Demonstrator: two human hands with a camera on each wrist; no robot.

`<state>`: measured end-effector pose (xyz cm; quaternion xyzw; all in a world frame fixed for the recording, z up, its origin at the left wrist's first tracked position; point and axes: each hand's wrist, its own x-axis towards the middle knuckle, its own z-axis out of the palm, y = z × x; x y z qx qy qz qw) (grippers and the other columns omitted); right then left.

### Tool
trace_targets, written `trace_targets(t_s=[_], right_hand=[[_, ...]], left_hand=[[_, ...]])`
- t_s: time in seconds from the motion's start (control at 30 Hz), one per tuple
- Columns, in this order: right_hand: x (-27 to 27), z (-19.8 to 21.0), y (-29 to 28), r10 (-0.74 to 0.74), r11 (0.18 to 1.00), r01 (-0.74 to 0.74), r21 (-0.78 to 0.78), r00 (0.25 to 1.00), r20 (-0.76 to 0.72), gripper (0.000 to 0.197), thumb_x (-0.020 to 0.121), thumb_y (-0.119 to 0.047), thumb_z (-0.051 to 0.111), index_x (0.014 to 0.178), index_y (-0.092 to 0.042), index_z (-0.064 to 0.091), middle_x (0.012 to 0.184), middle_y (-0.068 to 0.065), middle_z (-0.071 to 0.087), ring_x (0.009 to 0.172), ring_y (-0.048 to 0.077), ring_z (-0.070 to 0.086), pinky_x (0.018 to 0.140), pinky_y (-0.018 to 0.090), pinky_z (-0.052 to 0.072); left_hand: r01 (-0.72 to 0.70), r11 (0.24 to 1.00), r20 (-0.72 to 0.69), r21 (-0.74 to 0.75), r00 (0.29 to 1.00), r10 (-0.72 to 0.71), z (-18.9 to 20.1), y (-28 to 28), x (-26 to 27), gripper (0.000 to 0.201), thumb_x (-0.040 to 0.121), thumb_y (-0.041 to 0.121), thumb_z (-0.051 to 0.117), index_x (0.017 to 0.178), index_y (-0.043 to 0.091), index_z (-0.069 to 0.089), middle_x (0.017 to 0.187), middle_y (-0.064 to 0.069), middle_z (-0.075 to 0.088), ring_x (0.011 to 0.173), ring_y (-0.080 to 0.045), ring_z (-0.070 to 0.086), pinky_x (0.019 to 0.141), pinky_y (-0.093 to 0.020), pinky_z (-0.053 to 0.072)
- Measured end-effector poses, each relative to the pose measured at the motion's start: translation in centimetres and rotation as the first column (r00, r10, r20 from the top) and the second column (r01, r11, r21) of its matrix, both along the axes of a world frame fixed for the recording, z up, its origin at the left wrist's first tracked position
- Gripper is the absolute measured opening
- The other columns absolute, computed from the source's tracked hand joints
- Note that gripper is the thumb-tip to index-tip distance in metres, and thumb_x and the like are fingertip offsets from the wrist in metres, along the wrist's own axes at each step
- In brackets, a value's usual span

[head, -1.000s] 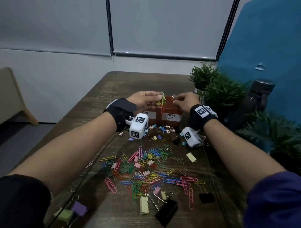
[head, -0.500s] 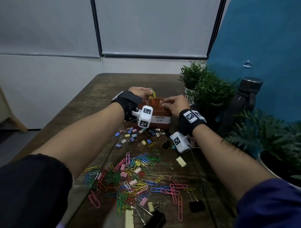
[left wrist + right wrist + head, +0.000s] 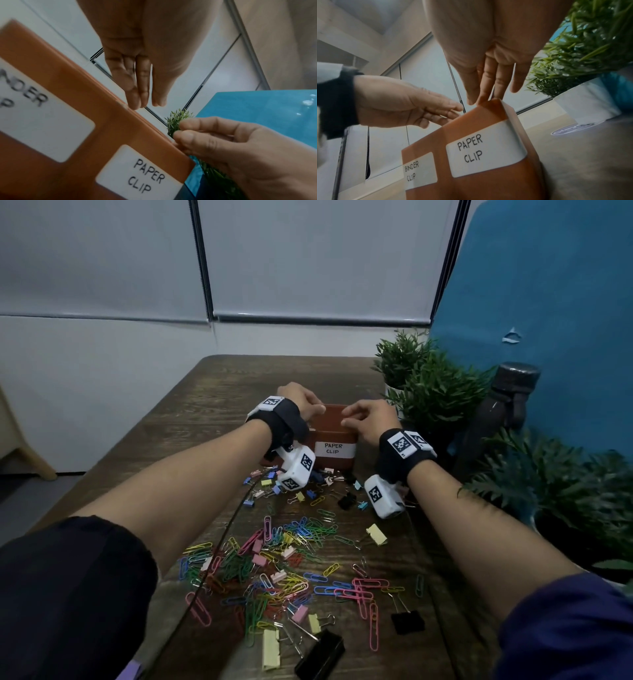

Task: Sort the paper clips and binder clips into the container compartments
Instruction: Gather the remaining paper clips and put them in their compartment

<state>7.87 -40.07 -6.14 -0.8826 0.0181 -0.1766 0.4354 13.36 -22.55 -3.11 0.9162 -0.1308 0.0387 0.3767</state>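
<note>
Head view: left hand [image 3: 301, 402] and right hand [image 3: 368, 419] hover over the container [image 3: 334, 436], fingers loosely straight, holding nothing

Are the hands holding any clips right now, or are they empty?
Empty, as far as the pictures show. The left hand and right hand hover with straight fingers over the top of the orange container, and no clip shows between them.
</note>
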Motion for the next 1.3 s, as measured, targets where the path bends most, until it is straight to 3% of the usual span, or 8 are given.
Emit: trace_targets(t_s=[0.2,0.37,0.57,0.8,0.9,1.0,1.17,1.3], right_hand=[[-4.4,1.0,1.1,0.024,0.991,-0.013,-0.130,0.996,0.082,0.010,0.082,-0.017,0.079,0.090,-0.021,0.075,0.086,-0.005,0.071,0.082,0.010,0.065,0.076,0.022,0.053],[-11.2,1.0,1.8,0.155,0.934,-0.178,-0.311,0.983,-0.098,0.016,0.077,-0.019,0.082,0.091,-0.025,0.075,0.084,-0.008,0.073,0.077,0.002,0.065,0.074,0.017,0.049],[-20.4,0.8,1.3,0.162,0.813,-0.345,-0.470,0.908,-0.386,0.022,0.071,-0.041,0.085,0.085,-0.028,0.074,0.067,-0.012,0.064,0.060,-0.004,0.056,0.058,0.013,0.042],[-26.4,1.0,-0.4,0.023,0.779,-0.437,-0.449,0.736,-0.676,0.059,0.047,-0.066,0.087,0.094,-0.037,0.065,0.085,-0.008,0.072,0.082,0.011,0.067,0.080,0.040,0.058],[-27.3,0.4,-0.6,0.019,0.774,-0.483,-0.410,0.664,-0.748,0.057,0.049,-0.063,0.089,0.095,-0.039,0.065,0.082,-0.010,0.074,0.081,0.012,0.071,0.078,0.042,0.060],[-27.4,-0.3,-0.4,0.020,0.761,-0.473,-0.444,0.701,-0.713,0.045,0.054,-0.062,0.087,0.087,-0.037,0.069,0.078,-0.009,0.074,0.074,0.014,0.072,0.071,0.044,0.062],[-26.9,-0.2,-0.1,0.035,0.786,-0.421,-0.453,0.762,-0.647,0.016,0.074,-0.034,0.084,0.076,-0.022,0.074,0.076,-0.005,0.075,0.074,0.014,0.072,0.070,0.039,0.062],[-25.2,0.8,-0.7,0.006,0.825,-0.280,-0.490,0.872,-0.489,0.008,0.078,-0.021,0.078,0.073,-0.018,0.073,0.074,-0.004,0.075,0.067,0.008,0.067,0.062,0.022,0.054]], left_hand=[[0.117,0.986,0.103,0.117,0.986,-0.129,0.2,2.8,-4.8,0.018,0.087,0.038,0.070,0.098,0.025,0.076,0.095,0.005,0.074,0.088,-0.010,0.067,0.083,-0.024,0.052],[0.259,0.918,0.175,0.301,0.931,-0.320,-0.5,5.4,-11.4,0.017,0.087,0.038,0.069,0.100,0.028,0.075,0.096,0.010,0.072,0.088,-0.007,0.065,0.083,-0.028,0.053],[0.660,0.646,-0.134,0.384,0.732,-0.668,-2.3,7.9,-21.8,0.028,0.080,0.048,0.074,0.102,0.031,0.073,0.081,0.014,0.071,0.072,0.003,0.063,0.069,-0.019,0.052],[0.730,0.357,-0.319,0.583,0.609,-0.726,-4.9,7.7,-26.4,0.076,0.061,0.057,0.083,0.129,0.035,0.056,0.109,0.010,0.050,0.096,-0.010,0.056,0.081,-0.030,0.053],[0.715,0.407,-0.257,0.568,0.624,-0.738,-4.9,7.8,-26.6,0.063,0.065,0.054,0.083,0.120,0.031,0.063,0.107,0.010,0.050,0.095,-0.009,0.053,0.081,-0.032,0.052],[0.699,0.499,-0.222,0.513,0.669,-0.709,-4.2,8.5,-26.3,0.058,0.067,0.060,0.079,0.114,0.031,0.064,0.111,0.013,0.058,0.100,-0.005,0.055,0.085,-0.028,0.050],[0.636,0.758,-0.222,0.143,0.767,-0.602,-1.9,11.3,-24.5,0.054,0.069,0.064,0.075,0.110,0.034,0.059,0.091,0.009,0.073,0.084,-0.009,0.069,0.082,-0.034,0.053],[0.350,0.889,-0.047,0.296,0.935,-0.352,-1.1,14.7,-21.0,0.055,0.068,0.065,0.072,0.108,0.030,0.058,0.086,0.008,0.070,0.077,-0.009,0.065,0.072,-0.029,0.049]])
